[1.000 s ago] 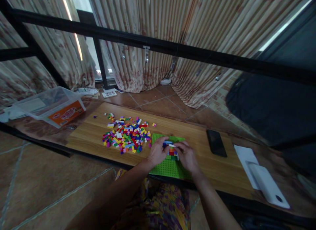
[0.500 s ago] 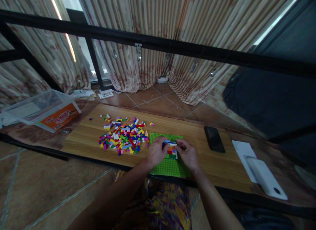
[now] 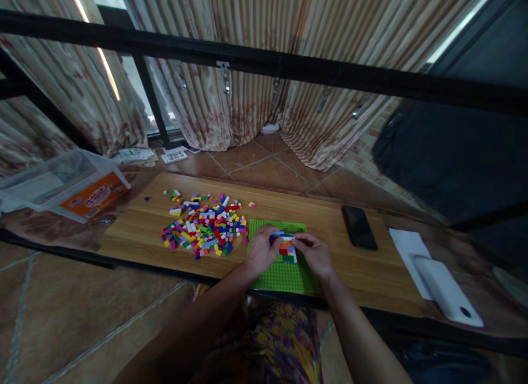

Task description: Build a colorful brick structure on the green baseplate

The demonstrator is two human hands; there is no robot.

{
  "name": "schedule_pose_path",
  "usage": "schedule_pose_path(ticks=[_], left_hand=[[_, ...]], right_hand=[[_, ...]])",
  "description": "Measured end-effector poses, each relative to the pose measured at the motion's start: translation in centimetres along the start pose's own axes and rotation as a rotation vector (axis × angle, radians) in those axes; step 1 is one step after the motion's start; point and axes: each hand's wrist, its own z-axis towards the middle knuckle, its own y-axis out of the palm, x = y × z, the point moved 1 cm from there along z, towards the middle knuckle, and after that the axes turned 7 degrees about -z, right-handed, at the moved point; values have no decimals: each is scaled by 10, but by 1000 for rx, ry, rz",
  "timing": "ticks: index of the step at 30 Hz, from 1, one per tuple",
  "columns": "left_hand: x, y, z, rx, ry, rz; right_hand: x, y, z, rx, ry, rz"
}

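A green studded baseplate (image 3: 280,279) lies on the wooden board near its front edge. On it stands a small toy brick build (image 3: 284,251) with red, orange, green, white and blue bricks. My left hand (image 3: 263,251) is closed around the left side of the build, its fingertips at the blue bricks on the far edge. My right hand (image 3: 317,256) pinches at the far right corner, by a white brick. The fingers partly hide the build, and which brick each hand presses is hard to make out.
Left of the baseplate is a loose heap of toy bricks (image 3: 208,227). A black phone (image 3: 358,228) lies to the right, with a white device (image 3: 449,293) on paper beyond it. At the far left stands a clear plastic box (image 3: 74,175). A black rail (image 3: 247,56) crosses in front.
My right fingertips have come down and in against the far edge of the build. My left hand keeps nearly the same place. The view has shifted slightly.
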Motion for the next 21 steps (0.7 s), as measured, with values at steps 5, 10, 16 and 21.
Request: schedule_pose_path(ticks=[5,10,16,21], left_hand=[[4,0,10,-24,-149,-40],[3,0,17,-79,-210,-39],[7,-1,15,-75,-181,-4],[20,-13,6,-4,-104,35]], right_hand=[[-2,-2,4,-32,39,2],[-1,-4,5,-63,30,-46],[-3,-5,6,-95,-9,-98],[-10,-9,3,-17,-57,-143]])
